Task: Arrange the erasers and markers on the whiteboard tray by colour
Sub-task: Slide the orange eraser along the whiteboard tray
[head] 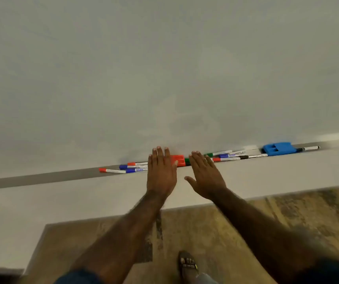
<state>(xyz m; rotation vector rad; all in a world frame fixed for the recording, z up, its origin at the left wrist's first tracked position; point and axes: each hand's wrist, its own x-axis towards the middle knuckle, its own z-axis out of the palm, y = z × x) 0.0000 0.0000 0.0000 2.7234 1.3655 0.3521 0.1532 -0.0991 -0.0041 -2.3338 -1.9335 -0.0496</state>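
A grey whiteboard tray [41, 178] runs across the view below the whiteboard [164, 68]. My left hand [161, 171] is flat with fingers apart, over the tray beside a red eraser [178, 160]. My right hand [204, 173] is flat and open just right of that eraser, holding nothing. Left of my left hand lie red-capped markers [111, 170] and blue-capped markers [132, 166]. Right of my right hand lies a mixed bunch: a green marker [217, 153], a blue marker [229, 155], a red marker [226, 159] and a black marker [252, 156]. A blue eraser [277, 148] sits further right, with another black marker [308, 149] beyond it.
A pale wall band [287, 173] runs below the tray. The floor [215, 228] is mottled brown, and my sandalled foot [187, 263] stands on it. The left stretch of the tray holds nothing.
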